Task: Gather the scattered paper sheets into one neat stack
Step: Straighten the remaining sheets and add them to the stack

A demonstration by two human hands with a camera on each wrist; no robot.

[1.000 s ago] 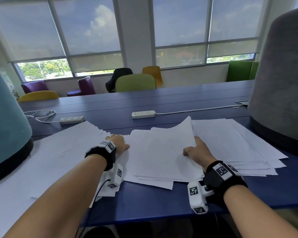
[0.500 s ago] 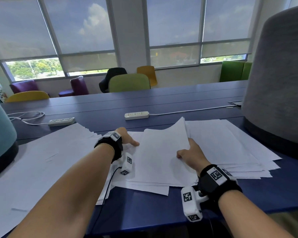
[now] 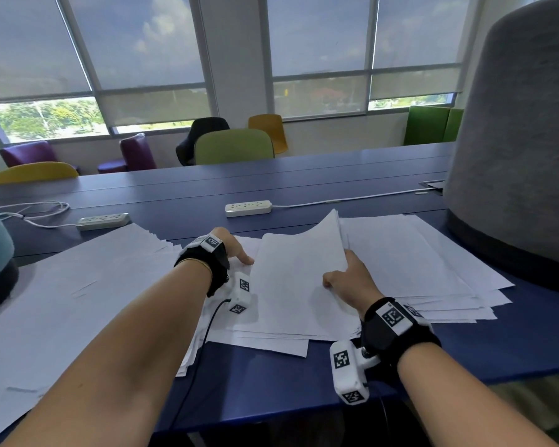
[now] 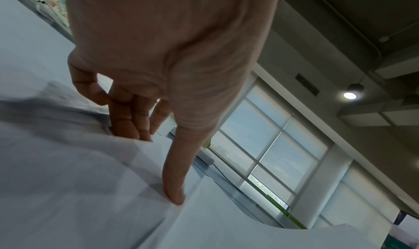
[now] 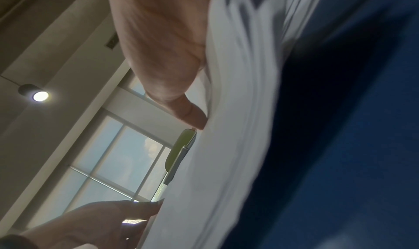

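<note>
Lifting higher than a second ago: in the head view the right hand (image 3: 347,280) is pinching the middle bundle (image 3: 299,285) of paper and tipping its right edge up, mid-table by the near edge. Left hand (image 3: 234,250), moved inward, is bracing the bundle's left edge.

Left wrist view: fingers (image 4: 173,181) extended, pressing paper.

Right wrist view: thumb (image 5: 192,115) clamping sheets. Merging with the side piles is still pending.

Two white plastic power strips (image 3: 248,208) (image 3: 103,220) beyond the grip, three loose piles of white paper sheets (image 3: 300,285) (image 3: 410,266) (image 3: 62,295), two hands (image 3: 236,250) (image 3: 352,279).
</note>
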